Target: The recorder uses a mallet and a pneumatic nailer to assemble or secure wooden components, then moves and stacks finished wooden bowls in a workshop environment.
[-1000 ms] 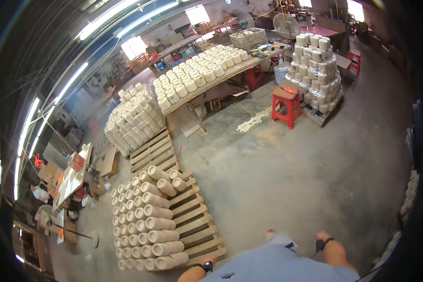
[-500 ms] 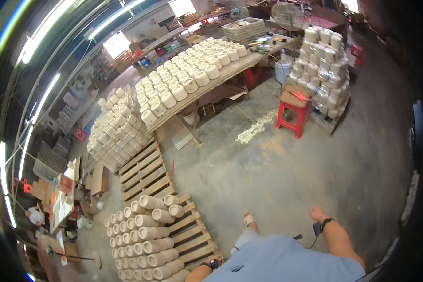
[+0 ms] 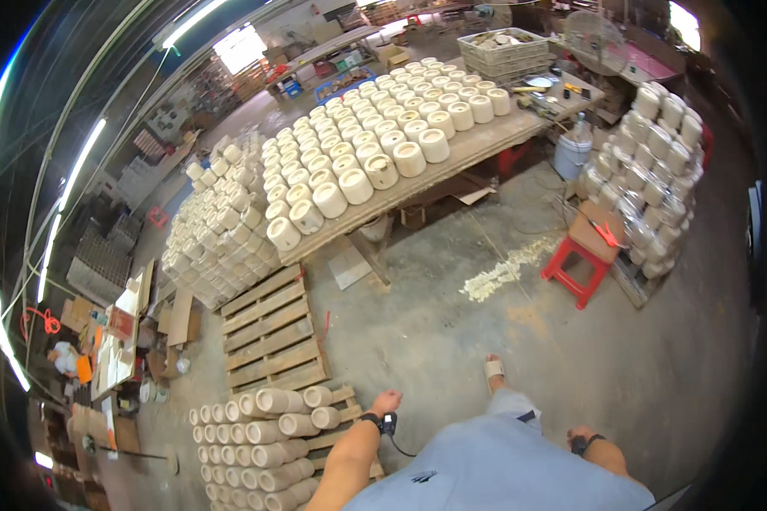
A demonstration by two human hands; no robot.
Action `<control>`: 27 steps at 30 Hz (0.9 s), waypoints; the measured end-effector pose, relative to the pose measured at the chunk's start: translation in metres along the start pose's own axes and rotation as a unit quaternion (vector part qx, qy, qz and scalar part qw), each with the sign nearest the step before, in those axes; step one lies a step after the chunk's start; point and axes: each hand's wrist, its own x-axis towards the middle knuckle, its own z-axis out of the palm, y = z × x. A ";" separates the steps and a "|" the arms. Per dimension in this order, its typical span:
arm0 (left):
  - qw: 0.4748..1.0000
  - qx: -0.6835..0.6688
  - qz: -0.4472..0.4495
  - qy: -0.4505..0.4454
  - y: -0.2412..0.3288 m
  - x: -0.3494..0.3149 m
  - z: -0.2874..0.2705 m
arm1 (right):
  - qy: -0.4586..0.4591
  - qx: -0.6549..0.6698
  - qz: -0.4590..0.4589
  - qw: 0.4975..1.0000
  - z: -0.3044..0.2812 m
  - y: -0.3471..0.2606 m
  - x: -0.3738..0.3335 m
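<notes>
My left hand [image 3: 387, 402] swings forward, loosely curled with nothing in it. It is above the floor, beside a stack of pale ceramic-looking cylinders [image 3: 279, 453] that lie on their sides on a wooden pallet [image 3: 347, 417]. My right hand [image 3: 580, 433] hangs low at my right side, and its fingers are too small and foreshortened to read. Each wrist wears a black band. Ahead, a long wooden table [image 3: 349, 223] carries rows of upright pale cylindrical pots [image 3: 355, 185].
A slatted pallet [image 3: 277, 328] lies before another large pot stack [image 3: 217, 243]. To the right are a red stool [image 3: 578, 266], a wrapped pot stack [image 3: 656, 183] and a pale bucket [image 3: 573, 155]. Pale scraps [image 3: 494, 281] litter the floor. A crate [image 3: 504, 61] sits behind.
I have stepped forward, and the table and stool appear nearer. My left hand has swung forward from beside the cylinder stack, while my right has swung back toward my body.
</notes>
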 end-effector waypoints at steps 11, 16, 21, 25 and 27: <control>0.985 0.086 0.091 -0.121 0.070 0.095 -0.076 | 0.328 -0.052 -0.313 0.890 -0.286 -0.402 0.148; 0.978 0.162 0.051 -0.121 0.116 0.173 -0.127 | 0.270 0.081 -0.264 0.922 -0.351 -0.532 0.128; 0.993 0.104 -0.010 -0.060 0.192 0.296 -0.168 | 0.125 0.116 -0.138 0.976 -0.350 -0.614 0.118; 0.978 0.192 0.071 0.045 0.316 0.353 -0.212 | 0.058 0.065 -0.093 0.992 -0.373 -0.668 0.115; 0.967 0.158 0.140 0.143 0.392 0.366 -0.239 | 0.173 -0.016 -0.202 0.964 -0.401 -0.715 0.128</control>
